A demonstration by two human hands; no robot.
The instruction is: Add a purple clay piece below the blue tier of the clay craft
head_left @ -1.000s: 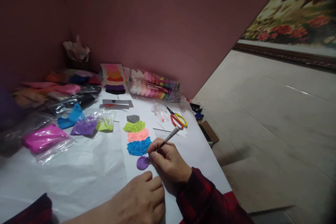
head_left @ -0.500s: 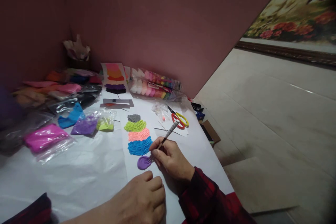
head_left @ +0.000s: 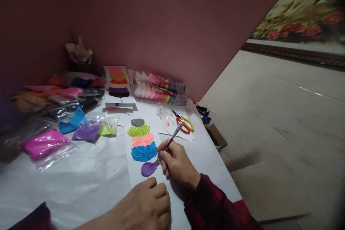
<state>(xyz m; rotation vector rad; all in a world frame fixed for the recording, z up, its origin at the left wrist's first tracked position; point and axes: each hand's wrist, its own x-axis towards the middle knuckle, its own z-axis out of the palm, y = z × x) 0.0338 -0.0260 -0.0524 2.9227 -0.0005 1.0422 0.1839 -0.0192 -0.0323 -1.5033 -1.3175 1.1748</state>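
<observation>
My right hand (head_left: 179,161) pinches a thin tool with a striped handle (head_left: 178,130); its tip rests at the right side of a flat purple clay piece (head_left: 147,169), where grooves show. Above the purple clay on a white paper strip (head_left: 134,179) are ridged bands of blue clay (head_left: 144,152), pink clay (head_left: 142,139), green clay (head_left: 138,130) and grey clay (head_left: 137,122). Curled with its knuckles up, my left hand (head_left: 148,205) lies on the paper just below the purple clay. What its fingertips hold, if anything, is hidden.
Bags of magenta clay (head_left: 45,143), blue clay (head_left: 71,122) and purple clay (head_left: 86,131) lie left. Scissors (head_left: 184,124) lie right of the clay bands. A coloured sample card (head_left: 118,82) and a multicoloured clay pack (head_left: 159,88) are at the back.
My right hand and the tool have moved slightly right. The purple clay now shows longer grooves and is drawn out toward the upper right. My left hand is almost unmoved.
</observation>
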